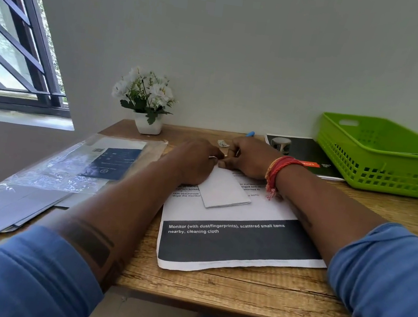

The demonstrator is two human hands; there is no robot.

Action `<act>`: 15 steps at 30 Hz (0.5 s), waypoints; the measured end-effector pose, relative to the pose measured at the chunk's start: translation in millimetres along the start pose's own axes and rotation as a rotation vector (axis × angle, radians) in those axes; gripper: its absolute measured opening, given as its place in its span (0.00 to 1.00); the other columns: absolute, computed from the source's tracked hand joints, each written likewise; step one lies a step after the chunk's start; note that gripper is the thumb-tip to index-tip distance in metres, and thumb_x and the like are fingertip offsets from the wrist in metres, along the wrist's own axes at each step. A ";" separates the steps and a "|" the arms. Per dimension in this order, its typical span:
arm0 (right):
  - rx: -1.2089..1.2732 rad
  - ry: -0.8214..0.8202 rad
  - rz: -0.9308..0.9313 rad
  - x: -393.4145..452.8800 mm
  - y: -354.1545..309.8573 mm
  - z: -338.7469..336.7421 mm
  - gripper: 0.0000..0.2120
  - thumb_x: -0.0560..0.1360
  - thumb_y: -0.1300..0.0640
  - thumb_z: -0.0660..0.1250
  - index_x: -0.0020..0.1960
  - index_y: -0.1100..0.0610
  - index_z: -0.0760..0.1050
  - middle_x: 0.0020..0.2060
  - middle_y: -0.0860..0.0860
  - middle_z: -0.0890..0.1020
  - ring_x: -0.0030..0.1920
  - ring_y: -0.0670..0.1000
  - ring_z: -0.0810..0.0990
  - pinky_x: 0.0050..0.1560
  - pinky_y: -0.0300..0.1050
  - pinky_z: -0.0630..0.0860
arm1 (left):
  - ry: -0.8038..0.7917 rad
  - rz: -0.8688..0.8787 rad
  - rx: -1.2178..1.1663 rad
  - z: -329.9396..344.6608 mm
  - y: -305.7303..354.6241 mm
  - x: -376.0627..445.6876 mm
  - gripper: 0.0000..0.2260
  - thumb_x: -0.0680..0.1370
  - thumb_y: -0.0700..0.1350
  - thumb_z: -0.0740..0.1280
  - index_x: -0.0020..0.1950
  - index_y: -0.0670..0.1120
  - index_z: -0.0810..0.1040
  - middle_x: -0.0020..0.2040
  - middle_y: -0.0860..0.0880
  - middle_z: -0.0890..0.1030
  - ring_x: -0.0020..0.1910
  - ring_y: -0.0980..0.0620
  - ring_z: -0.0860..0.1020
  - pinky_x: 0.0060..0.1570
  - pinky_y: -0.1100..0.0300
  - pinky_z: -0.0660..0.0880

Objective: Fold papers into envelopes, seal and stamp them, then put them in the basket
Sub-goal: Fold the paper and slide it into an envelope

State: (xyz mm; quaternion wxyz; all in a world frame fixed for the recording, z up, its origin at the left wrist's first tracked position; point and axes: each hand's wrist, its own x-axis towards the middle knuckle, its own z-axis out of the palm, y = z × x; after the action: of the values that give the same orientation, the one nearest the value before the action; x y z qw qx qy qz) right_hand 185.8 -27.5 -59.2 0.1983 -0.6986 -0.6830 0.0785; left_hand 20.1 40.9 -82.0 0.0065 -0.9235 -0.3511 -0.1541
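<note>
A small white folded paper [224,192] lies on a printed sheet [233,240] in the middle of the wooden table. My left hand [196,162] presses on the folded paper's far left edge. My right hand [250,157], with red threads on the wrist, pinches its far end with curled fingers, fingertips touching those of the left hand. A green plastic basket [380,167] stands at the far right, with a flat pale sheet lying inside. A pack of envelopes in clear plastic [87,164] lies at the left.
A white pot of white flowers [146,100] stands at the back against the wall. A dark booklet [309,154] with a roll on it lies beside the basket. A small scrap [223,143] and a blue pen tip [250,133] lie behind my hands. A barred window is at the left.
</note>
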 end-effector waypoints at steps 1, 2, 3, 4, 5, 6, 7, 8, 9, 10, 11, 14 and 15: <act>-0.003 -0.023 0.003 -0.3 0.8 -2.5 0.13 0.74 0.45 0.74 0.42 0.51 0.72 0.39 0.47 0.78 0.42 0.49 0.77 0.39 0.42 0.70 | -0.004 0.003 0.007 -0.1 -0.5 0.0 0.16 0.84 0.48 0.59 0.70 0.54 0.78 0.70 0.48 0.78 0.70 0.47 0.72 0.71 0.51 0.66; -0.012 -0.046 0.008 -0.9 1.5 -5.0 0.14 0.74 0.45 0.74 0.41 0.50 0.72 0.38 0.47 0.77 0.40 0.48 0.76 0.37 0.41 0.68 | -0.009 0.002 0.011 -0.8 -0.2 0.2 0.16 0.84 0.48 0.58 0.70 0.54 0.78 0.70 0.48 0.77 0.71 0.47 0.72 0.71 0.51 0.66; -0.026 -0.067 0.011 -1.6 2.1 -7.5 0.13 0.74 0.45 0.74 0.41 0.50 0.72 0.38 0.46 0.77 0.38 0.46 0.75 0.36 0.41 0.67 | -0.009 0.006 0.014 -1.0 0.6 0.2 0.16 0.84 0.48 0.58 0.70 0.54 0.78 0.70 0.48 0.77 0.71 0.47 0.71 0.71 0.52 0.66; -0.039 -0.090 0.012 -2.8 2.4 -10.1 0.13 0.74 0.45 0.73 0.41 0.50 0.73 0.37 0.46 0.77 0.37 0.45 0.74 0.36 0.41 0.66 | -0.010 0.008 0.017 -1.4 1.5 -0.1 0.17 0.84 0.48 0.58 0.70 0.53 0.77 0.71 0.48 0.77 0.71 0.47 0.71 0.71 0.52 0.65; -0.051 -0.118 0.011 -4.1 2.3 -12.6 0.13 0.75 0.44 0.73 0.42 0.51 0.74 0.37 0.46 0.77 0.36 0.45 0.74 0.36 0.40 0.66 | -0.009 0.011 0.019 -1.5 2.3 -0.1 0.17 0.84 0.47 0.58 0.71 0.53 0.77 0.71 0.49 0.77 0.71 0.47 0.71 0.71 0.53 0.65; -0.064 -0.149 0.014 -5.7 1.9 -15.0 0.12 0.75 0.44 0.73 0.44 0.51 0.75 0.37 0.46 0.78 0.36 0.45 0.74 0.36 0.40 0.66 | -0.008 0.012 0.019 -2.0 2.9 -0.4 0.17 0.84 0.47 0.58 0.71 0.53 0.77 0.71 0.49 0.76 0.71 0.48 0.71 0.71 0.53 0.65; -0.080 -0.177 0.018 -7.7 1.5 -17.4 0.13 0.75 0.43 0.72 0.46 0.52 0.77 0.38 0.46 0.78 0.37 0.45 0.74 0.37 0.40 0.67 | -0.006 0.013 0.018 -2.3 3.4 -0.3 0.17 0.84 0.47 0.58 0.71 0.53 0.77 0.71 0.49 0.76 0.72 0.48 0.71 0.71 0.54 0.65; -0.097 -0.200 0.021 -9.2 1.9 -19.7 0.14 0.74 0.42 0.72 0.48 0.53 0.78 0.39 0.47 0.79 0.38 0.45 0.75 0.38 0.40 0.68 | -0.006 0.012 0.019 -2.6 3.8 -0.4 0.17 0.84 0.47 0.58 0.71 0.53 0.77 0.71 0.49 0.76 0.72 0.48 0.70 0.71 0.54 0.65; -0.111 -0.216 0.021 -9.9 3.0 -21.4 0.15 0.74 0.41 0.73 0.48 0.53 0.79 0.40 0.47 0.80 0.39 0.46 0.75 0.39 0.41 0.69 | -0.004 0.011 0.021 -2.4 4.0 -0.7 0.17 0.84 0.47 0.58 0.71 0.53 0.77 0.71 0.49 0.76 0.72 0.48 0.70 0.71 0.54 0.64; -0.124 -0.231 0.018 -10.4 4.7 -23.0 0.16 0.73 0.40 0.73 0.48 0.53 0.79 0.41 0.48 0.81 0.40 0.47 0.76 0.40 0.41 0.70 | -0.003 0.008 0.022 -2.7 4.1 -1.1 0.17 0.84 0.47 0.58 0.71 0.53 0.77 0.71 0.49 0.76 0.72 0.48 0.70 0.71 0.55 0.64; -0.134 -0.248 0.015 -11.0 6.2 -24.7 0.18 0.72 0.38 0.74 0.48 0.52 0.80 0.41 0.48 0.81 0.40 0.47 0.77 0.40 0.42 0.71 | 0.001 0.007 0.022 -3.0 4.1 -1.3 0.17 0.84 0.47 0.58 0.71 0.53 0.77 0.71 0.49 0.76 0.72 0.49 0.70 0.71 0.55 0.64; -0.166 -0.330 0.016 -14.5 7.5 -31.9 0.19 0.69 0.36 0.74 0.46 0.51 0.80 0.38 0.48 0.81 0.38 0.47 0.76 0.41 0.43 0.72 | -0.004 -0.002 0.031 -3.9 4.0 -1.5 0.17 0.85 0.48 0.58 0.72 0.53 0.76 0.71 0.49 0.76 0.71 0.48 0.70 0.72 0.53 0.64; -0.172 -0.361 0.021 -15.8 6.7 -34.5 0.19 0.68 0.36 0.75 0.46 0.50 0.80 0.37 0.47 0.81 0.37 0.46 0.76 0.42 0.43 0.72 | -0.007 -0.004 0.030 -3.9 4.0 -1.1 0.17 0.85 0.48 0.58 0.72 0.53 0.76 0.71 0.49 0.76 0.71 0.48 0.70 0.72 0.53 0.64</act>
State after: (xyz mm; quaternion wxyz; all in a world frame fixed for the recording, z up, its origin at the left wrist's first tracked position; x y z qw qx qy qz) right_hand 204.3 -48.9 -33.0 0.0117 -0.6945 -0.7044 0.1459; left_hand 20.8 36.6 -78.2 0.0188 -0.9232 -0.3551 -0.1459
